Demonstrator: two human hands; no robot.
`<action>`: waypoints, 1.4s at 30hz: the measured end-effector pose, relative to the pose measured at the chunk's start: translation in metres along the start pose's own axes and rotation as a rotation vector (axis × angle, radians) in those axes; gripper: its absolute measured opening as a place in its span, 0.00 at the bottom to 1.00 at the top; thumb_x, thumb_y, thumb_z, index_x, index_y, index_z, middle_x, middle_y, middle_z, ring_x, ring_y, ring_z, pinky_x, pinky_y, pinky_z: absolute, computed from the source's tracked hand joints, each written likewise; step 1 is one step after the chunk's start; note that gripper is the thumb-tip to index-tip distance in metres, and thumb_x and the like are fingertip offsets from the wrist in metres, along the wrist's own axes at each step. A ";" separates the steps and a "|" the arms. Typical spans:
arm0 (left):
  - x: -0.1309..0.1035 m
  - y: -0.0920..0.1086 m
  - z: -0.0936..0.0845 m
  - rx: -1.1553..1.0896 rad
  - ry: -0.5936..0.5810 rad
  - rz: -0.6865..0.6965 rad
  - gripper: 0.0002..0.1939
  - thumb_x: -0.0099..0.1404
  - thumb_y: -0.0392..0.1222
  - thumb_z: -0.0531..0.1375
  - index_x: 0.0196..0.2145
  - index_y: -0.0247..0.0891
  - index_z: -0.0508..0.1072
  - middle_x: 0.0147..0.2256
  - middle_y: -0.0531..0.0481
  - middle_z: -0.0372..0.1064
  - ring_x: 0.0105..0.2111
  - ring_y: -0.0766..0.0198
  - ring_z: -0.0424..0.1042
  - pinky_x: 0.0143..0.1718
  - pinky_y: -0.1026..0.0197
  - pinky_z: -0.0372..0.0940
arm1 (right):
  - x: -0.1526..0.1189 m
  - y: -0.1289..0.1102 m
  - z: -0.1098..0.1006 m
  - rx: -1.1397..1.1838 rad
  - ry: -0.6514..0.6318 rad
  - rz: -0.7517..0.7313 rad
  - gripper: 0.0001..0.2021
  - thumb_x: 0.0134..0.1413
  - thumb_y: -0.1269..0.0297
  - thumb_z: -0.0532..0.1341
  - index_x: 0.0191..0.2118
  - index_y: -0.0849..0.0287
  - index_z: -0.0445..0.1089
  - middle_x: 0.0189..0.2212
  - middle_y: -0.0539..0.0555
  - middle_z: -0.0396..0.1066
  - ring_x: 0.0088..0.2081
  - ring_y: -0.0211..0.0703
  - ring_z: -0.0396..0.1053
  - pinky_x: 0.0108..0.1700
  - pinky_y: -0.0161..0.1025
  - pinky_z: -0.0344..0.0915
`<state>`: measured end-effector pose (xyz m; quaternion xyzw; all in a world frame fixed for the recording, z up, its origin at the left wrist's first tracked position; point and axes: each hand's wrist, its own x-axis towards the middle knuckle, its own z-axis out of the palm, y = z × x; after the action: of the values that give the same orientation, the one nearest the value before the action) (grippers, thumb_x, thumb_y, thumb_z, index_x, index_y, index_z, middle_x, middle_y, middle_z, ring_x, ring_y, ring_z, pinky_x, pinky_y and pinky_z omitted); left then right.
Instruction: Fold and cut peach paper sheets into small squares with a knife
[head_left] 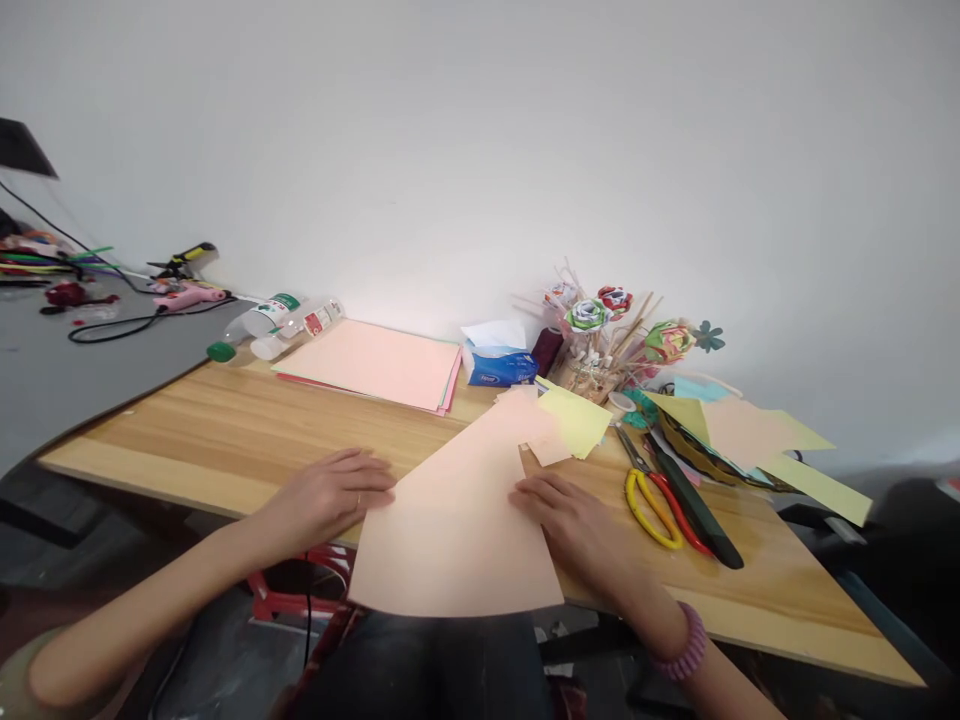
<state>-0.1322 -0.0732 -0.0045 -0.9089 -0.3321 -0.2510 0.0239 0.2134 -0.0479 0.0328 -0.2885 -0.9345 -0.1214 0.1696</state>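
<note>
A thin ring (359, 497) circles a finger of the left hand (326, 497); a ridged purple bracelet (686, 645) sits above the right hand (562, 515). The left sleeve (30, 665) is short, olive-beige. Below the tabletop (247, 430), the trousers (427, 670) look dark.

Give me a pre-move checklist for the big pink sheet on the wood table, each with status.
1. Both hands at the sheet: ok. Left hand at its left edge, right hand at its right.
2. Firm pinch on the big pink sheet: cannot tell, undersides of the fingers hidden.
3. Sheet fully on the wood table: not ok, near edge extends past the table front.
4. Far end clear of small paper pieces: not ok, yellow pieces and pink ones crowd it.
5. Scissors clear of the sheet: ok, lying right of it.
</note>
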 end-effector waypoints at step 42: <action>0.009 -0.005 -0.001 -0.369 0.043 -0.643 0.15 0.60 0.50 0.59 0.21 0.40 0.73 0.28 0.52 0.68 0.35 0.59 0.62 0.40 0.57 0.56 | 0.012 0.005 0.019 0.445 -0.220 0.576 0.17 0.58 0.56 0.54 0.22 0.57 0.64 0.22 0.50 0.67 0.26 0.39 0.64 0.28 0.35 0.56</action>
<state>-0.1298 -0.0642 -0.0005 -0.7417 -0.5491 -0.3204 -0.2137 0.2021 -0.0316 0.0203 -0.5069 -0.8311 0.1689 0.1541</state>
